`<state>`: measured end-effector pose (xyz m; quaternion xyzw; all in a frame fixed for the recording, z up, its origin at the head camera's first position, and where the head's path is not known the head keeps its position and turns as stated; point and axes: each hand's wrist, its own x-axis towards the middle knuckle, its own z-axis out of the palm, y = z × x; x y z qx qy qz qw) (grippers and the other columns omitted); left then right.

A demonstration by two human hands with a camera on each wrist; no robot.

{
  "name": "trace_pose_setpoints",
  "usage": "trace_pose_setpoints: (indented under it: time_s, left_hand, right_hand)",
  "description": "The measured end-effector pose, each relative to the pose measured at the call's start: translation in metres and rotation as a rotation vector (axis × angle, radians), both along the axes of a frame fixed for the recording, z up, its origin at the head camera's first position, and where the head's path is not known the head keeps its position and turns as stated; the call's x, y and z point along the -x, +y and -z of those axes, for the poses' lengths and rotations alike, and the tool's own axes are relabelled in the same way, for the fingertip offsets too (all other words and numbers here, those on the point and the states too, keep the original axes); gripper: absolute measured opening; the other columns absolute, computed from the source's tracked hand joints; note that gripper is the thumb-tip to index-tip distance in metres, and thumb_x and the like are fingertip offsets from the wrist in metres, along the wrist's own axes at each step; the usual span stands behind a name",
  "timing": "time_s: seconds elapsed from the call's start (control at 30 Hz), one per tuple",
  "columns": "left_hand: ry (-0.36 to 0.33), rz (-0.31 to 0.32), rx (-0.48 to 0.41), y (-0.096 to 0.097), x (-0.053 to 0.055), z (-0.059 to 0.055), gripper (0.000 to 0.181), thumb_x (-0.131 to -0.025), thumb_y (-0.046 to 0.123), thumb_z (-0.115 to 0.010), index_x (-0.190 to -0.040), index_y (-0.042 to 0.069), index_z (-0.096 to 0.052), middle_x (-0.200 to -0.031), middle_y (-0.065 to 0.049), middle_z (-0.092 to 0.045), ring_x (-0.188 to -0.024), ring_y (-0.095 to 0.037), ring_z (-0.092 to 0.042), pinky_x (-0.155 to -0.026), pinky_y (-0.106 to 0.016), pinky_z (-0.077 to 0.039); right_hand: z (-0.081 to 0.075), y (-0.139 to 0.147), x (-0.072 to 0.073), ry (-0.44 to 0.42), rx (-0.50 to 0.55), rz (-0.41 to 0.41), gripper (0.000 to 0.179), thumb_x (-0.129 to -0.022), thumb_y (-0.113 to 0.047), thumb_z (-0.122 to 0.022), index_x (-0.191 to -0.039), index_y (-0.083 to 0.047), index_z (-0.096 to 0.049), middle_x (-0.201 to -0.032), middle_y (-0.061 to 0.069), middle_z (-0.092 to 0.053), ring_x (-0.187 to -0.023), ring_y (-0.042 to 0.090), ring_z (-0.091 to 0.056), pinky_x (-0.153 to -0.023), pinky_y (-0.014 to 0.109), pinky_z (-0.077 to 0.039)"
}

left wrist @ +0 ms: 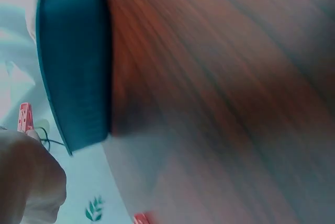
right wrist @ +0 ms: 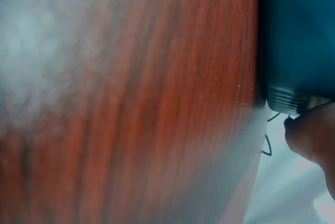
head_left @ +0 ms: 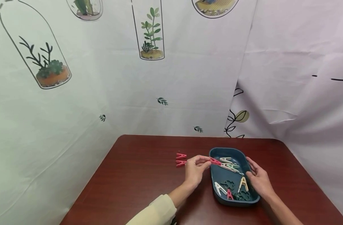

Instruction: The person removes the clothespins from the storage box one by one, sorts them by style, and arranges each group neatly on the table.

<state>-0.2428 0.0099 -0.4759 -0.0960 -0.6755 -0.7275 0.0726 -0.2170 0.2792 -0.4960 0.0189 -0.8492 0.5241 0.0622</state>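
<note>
My left hand [head_left: 195, 170] pinches a red clothespin [head_left: 215, 161] by one end, at the upper left rim of a dark blue-green tray [head_left: 212, 179]. In the left wrist view that red clothespin [left wrist: 25, 117] sticks up from the fingertips beside the tray wall [left wrist: 76, 67]. My right hand [head_left: 260, 179] holds the tray's right rim, thumb on the inner side and fingers outside. Inside the tray lie white clothespins [head_left: 220, 188], a yellow one [head_left: 243, 184], a red one [head_left: 229, 194] and several dark green pieces [head_left: 241, 196].
Two more red clothespins, a far one [head_left: 181, 155] and a nearer one [head_left: 181, 163], lie on the brown table [head_left: 126, 184] left of the tray. Behind the table hangs a white cloth [head_left: 109, 78] printed with plants in jars.
</note>
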Motion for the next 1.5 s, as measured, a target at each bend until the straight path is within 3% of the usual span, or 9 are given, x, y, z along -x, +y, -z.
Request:
trace_pose_setpoints:
  time_s: [0.23,0.57,0.73,1.07,1.5]
  left_hand:
    - [0.020,-0.049,0.012,-0.021,0.003,0.012,0.011,-0.089,-0.002,-0.083,-0.100,0.000,-0.081,-0.097,-0.012,-0.081,-0.089,-0.025,-0.080,-0.080,-0.033,-0.063]
    - [0.061,-0.187,0.235,-0.053,0.008,0.025,0.006,-0.088,0.010,-0.089,-0.092,0.012,-0.084,-0.088,0.002,-0.081,-0.083,-0.013,-0.077,-0.071,-0.018,-0.057]
    - [0.060,-0.239,0.282,-0.069,0.009,0.032,0.007,-0.086,0.009,-0.089,-0.089,0.011,-0.084,-0.086,0.002,-0.081,-0.081,-0.009,-0.076,-0.067,-0.018,-0.056]
    - [-0.027,-0.242,0.239,-0.093,0.007,0.041,0.007,-0.085,0.003,-0.088,-0.088,0.006,-0.083,-0.085,-0.005,-0.081,-0.077,-0.016,-0.079,-0.067,-0.020,-0.060]
    - [-0.043,-0.307,0.470,-0.109,0.003,0.047,0.010,-0.085,0.005,-0.088,-0.084,0.014,-0.084,-0.080,0.004,-0.080,-0.078,-0.008,-0.076,-0.070,-0.021,-0.055]
  right_hand:
    - [0.000,0.004,-0.005,-0.011,0.001,0.002,0.063,-0.108,0.005,-0.045,-0.166,0.005,-0.022,-0.166,0.034,-0.029,-0.146,0.052,-0.040,-0.086,0.000,-0.039]
    - [0.001,0.001,-0.002,-0.016,0.004,0.004,0.063,-0.108,0.004,-0.045,-0.166,0.004,-0.022,-0.167,0.033,-0.029,-0.146,0.050,-0.041,-0.087,0.001,-0.040]
    - [0.002,0.000,-0.001,-0.017,-0.004,0.006,0.063,-0.108,0.004,-0.045,-0.166,0.004,-0.022,-0.167,0.032,-0.029,-0.147,0.050,-0.040,-0.087,0.000,-0.039]
    - [0.001,0.000,0.001,-0.002,-0.010,0.006,0.062,-0.107,0.004,-0.045,-0.166,0.004,-0.023,-0.167,0.032,-0.030,-0.146,0.050,-0.041,-0.087,0.000,-0.039]
    - [0.001,0.000,0.000,-0.009,-0.002,0.004,0.062,-0.108,0.004,-0.045,-0.166,0.004,-0.022,-0.167,0.032,-0.029,-0.147,0.050,-0.041,-0.087,0.000,-0.040]
